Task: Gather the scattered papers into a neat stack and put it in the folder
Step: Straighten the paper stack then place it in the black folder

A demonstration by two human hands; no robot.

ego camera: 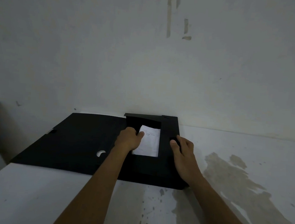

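A black folder (80,141) is laid open on a white table (28,196), its long axis running left to right along the wall (112,55). Inside its right half a stack of papers (150,142) is seen, long axis pointing away toward the wall. The stack's left edge is gripped by the left hand (128,139), fingers curled; the right flap is pinched by the right hand (184,149)
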